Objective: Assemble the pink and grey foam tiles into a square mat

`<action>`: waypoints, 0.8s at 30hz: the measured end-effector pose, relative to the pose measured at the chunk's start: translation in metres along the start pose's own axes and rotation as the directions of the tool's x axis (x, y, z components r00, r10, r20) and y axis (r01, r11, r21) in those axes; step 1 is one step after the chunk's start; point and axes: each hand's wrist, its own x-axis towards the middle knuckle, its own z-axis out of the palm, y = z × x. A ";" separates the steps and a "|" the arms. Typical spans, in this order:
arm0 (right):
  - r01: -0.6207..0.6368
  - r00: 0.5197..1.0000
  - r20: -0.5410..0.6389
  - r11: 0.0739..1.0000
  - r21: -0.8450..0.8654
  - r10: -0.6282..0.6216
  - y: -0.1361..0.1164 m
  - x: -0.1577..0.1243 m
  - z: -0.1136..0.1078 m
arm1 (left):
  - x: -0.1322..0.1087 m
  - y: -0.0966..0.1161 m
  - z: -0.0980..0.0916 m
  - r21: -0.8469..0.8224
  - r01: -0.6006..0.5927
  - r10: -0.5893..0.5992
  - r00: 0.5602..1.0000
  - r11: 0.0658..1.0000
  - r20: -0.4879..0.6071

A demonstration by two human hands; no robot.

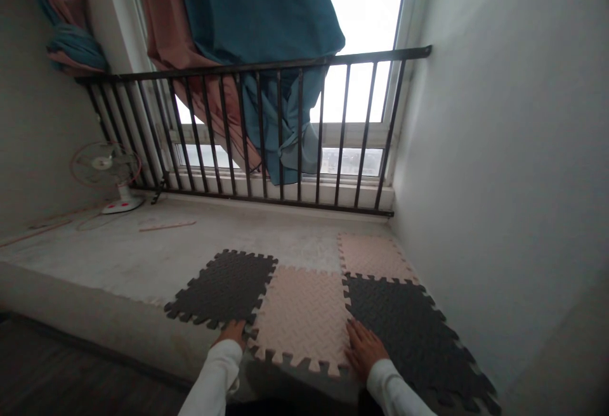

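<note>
Interlocking foam mat tiles lie on a raised concrete ledge by a window. A beige tile (302,318) sits in the middle, with a dark tile (223,289) to its left and a large dark tile (409,333) to its right. A second beige tile (373,256) lies behind. My left hand (231,332) rests at the seam between the left dark tile and the beige tile, fingers curled down on the edge. My right hand (364,347) lies flat, fingers stretched out, on the seam between the beige tile and the right dark tile. Both arms wear white sleeves.
A black metal railing (266,130) runs along the window, with teal and pink curtains (257,29) hanging over it. A small white fan (108,175) stands at the ledge's far left. A white wall (499,149) closes the right side. The ledge front drops to a dark floor (57,371).
</note>
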 end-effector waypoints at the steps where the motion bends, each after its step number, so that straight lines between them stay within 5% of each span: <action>1: -0.050 0.999 0.013 0.999 -0.009 0.050 0.006 0.011 -0.008 | 0.003 0.001 0.001 0.019 -0.008 0.007 0.999 1.000 0.042; 5: -0.195 0.979 0.048 0.977 -0.081 0.199 0.024 0.070 -0.027 | 0.008 0.003 0.001 0.037 0.019 -0.023 0.994 0.999 0.111; 11: -0.272 0.960 0.039 0.955 -0.117 0.278 0.032 0.149 -0.021 | 0.014 0.001 0.003 0.026 0.039 -0.043 0.979 0.999 0.199; 18: -0.272 0.962 -0.007 0.959 -0.083 0.273 0.034 0.158 -0.011 | 0.031 -0.002 -0.005 -0.020 -0.002 0.005 0.991 1.000 0.132; 24: -0.162 0.985 0.052 0.986 -0.034 0.164 0.057 0.155 -0.022 | 0.033 0.005 -0.021 -0.074 -0.014 0.005 0.993 0.997 -0.115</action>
